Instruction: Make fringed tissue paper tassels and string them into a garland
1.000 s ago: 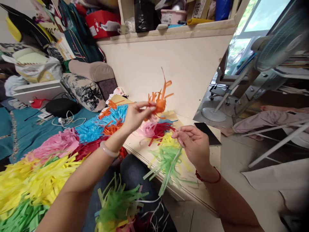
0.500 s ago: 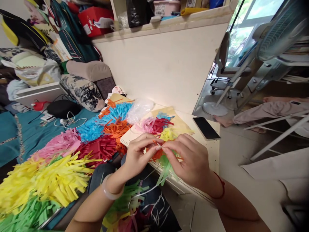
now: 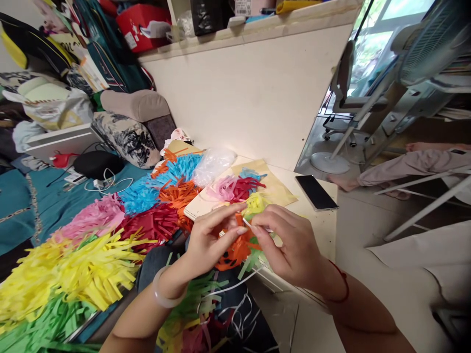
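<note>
An orange paper tassel [image 3: 235, 254] hangs below my left hand [image 3: 213, 235], whose thumb and fingers pinch its top loop. My right hand [image 3: 285, 240] pinches a thin white ribbon [image 3: 246, 223] at that loop, close to the left fingertips. Loose white ribbon [image 3: 241, 314] trails down over my lap among green, yellow and dark red tassels. Just beyond my hands lie a yellow tassel [image 3: 256, 202], a dark red one [image 3: 245, 190] and a pink one [image 3: 222, 189] on the wooden board.
Heaps of yellow [image 3: 99, 267], pink [image 3: 91, 215], blue [image 3: 162, 181] and dark red [image 3: 150, 225] fringed tassels lie to the left. A phone [image 3: 316, 192] rests on the board [image 3: 324, 230]. A clear plastic bag [image 3: 213, 166] lies behind. Another person's leg [image 3: 408, 169] shows at right.
My fingertips have moved slightly apart, and the white ribbon between them now shows. More of the orange tassel is visible under my left hand. The camera view has shifted slightly.
</note>
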Motion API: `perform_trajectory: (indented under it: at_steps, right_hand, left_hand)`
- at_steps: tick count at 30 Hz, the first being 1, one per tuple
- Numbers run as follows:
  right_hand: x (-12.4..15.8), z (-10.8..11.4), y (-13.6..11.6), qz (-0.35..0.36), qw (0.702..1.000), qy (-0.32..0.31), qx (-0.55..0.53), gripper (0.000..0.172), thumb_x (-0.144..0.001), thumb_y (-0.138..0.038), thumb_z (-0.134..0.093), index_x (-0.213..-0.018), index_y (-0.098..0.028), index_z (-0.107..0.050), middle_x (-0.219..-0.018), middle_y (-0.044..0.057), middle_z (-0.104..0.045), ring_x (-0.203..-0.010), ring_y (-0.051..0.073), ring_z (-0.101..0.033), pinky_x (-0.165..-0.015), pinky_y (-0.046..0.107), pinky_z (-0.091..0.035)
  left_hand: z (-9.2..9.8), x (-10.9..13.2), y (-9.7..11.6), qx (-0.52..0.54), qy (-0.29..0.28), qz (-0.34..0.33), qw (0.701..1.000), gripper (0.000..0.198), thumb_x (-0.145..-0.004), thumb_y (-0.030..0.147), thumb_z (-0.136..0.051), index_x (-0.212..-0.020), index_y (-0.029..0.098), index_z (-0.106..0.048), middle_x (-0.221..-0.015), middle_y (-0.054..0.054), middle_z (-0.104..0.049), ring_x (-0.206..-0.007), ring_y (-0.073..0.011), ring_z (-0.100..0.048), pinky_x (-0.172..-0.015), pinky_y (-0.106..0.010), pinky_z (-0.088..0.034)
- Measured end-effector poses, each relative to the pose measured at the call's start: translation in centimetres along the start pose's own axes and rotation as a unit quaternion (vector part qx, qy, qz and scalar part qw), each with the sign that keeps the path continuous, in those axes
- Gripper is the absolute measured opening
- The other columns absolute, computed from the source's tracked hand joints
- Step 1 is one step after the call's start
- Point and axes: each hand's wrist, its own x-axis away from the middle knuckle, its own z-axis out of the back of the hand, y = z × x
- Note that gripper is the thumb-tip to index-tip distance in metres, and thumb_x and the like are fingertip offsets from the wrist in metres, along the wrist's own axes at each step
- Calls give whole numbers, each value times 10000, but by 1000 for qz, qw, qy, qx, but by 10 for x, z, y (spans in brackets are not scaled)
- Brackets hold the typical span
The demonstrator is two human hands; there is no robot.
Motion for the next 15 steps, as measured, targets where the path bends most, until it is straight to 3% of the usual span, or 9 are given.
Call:
perform_trajectory:
  at_steps: [3,7,15]
  right_hand:
    - [-1,4,1,-26,997,-31,-68,78,-872,-100,-481,-831,-155,-519,-730,-5,-533,-665,92,-472,-638,237,-384]
    - [-2,10,3,-54,987,-67,-136,99,-887,-107,-468,-824,-158,-523,-722,-21,-520,-654,74,-455,-624,212,-377]
    - [-2,13,3,-79,971,-105,-199,114,-903,-132,-462,-826,-153,-544,-755,-13,-548,-671,65,-481,-618,192,-391]
  left_hand:
    - [-2,3,-1,77,23,10,997,486,-778,123,-705,-1224,255,-565,-843,-3,-634,-677,-84,-587,-607,-171,-503]
    - [-2,4,5,112,20,20,993,326,-746,123,-737,-1043,225,-650,-816,3,-643,-654,-65,-595,-610,-140,-519]
    - [-1,5,11,141,19,49,989,272,-710,161,-776,-963,189,-682,-779,-20,-673,-643,-85,-637,-587,-137,-536]
